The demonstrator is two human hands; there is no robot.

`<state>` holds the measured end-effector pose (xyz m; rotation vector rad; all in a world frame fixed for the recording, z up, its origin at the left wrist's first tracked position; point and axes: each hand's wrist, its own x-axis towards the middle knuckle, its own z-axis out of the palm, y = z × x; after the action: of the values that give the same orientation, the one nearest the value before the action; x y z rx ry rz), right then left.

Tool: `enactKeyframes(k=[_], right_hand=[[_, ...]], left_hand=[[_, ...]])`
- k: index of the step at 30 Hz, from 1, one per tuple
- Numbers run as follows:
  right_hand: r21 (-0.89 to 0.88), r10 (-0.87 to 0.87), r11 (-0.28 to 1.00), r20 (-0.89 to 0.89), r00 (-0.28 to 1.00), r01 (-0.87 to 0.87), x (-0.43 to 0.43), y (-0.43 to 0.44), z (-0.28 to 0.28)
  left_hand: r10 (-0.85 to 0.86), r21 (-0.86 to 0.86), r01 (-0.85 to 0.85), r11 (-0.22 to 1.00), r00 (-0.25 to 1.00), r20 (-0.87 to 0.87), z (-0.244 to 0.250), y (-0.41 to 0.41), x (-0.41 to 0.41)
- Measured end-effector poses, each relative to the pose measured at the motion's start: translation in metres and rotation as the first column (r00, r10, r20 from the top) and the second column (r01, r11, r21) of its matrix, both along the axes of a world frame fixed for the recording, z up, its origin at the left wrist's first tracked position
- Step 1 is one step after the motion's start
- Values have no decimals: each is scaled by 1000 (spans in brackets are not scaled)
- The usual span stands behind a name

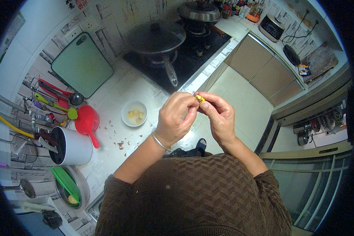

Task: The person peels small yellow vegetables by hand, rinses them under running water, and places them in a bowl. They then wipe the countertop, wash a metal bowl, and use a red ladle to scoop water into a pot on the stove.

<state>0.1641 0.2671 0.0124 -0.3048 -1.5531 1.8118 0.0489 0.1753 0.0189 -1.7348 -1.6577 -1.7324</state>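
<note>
Both hands are raised close together before my body, over the counter's edge. My right hand (219, 118) pinches a small yellow piece of food with brown patches (199, 98) between thumb and fingers. My left hand (177, 118), with a silvery bangle at its wrist, has its fingertips on the left side of the same piece; what they hold is partly hidden. To the left, a white bowl (123, 115) on the counter holds several yellow chunks (135, 113) in cloudy liquid. Brown peel scraps (120, 144) lie scattered near the bowl.
A lidded pan (156, 38) and a lidded wok (199, 13) sit on the black gas hob (188, 65). A green cutting board (82, 66) leans on the wall. At left are a red ladle (87, 119), a white knife holder (78, 146) and a metal basin (83, 184).
</note>
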Motion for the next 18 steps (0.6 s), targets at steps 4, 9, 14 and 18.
enactKeyframes(k=[4, 9, 14, 18], right_hand=[[37, 20, 999, 29, 999, -22, 2, 5, 4], [146, 12, 989, 121, 993, -30, 6, 8, 8], [73, 28, 997, 72, 997, -33, 7, 7, 9], [284, 21, 957, 133, 991, -58, 12, 13, 14]], left_hand=[[-30, -23, 32, 999, 996, 87, 3, 0, -1], [-121, -66, 118, 991, 992, -36, 1, 1, -12], [-191, -130, 193, 973, 981, 28, 9, 0, -12], [-291, -224, 308, 925, 951, 105, 18, -3, -18]])
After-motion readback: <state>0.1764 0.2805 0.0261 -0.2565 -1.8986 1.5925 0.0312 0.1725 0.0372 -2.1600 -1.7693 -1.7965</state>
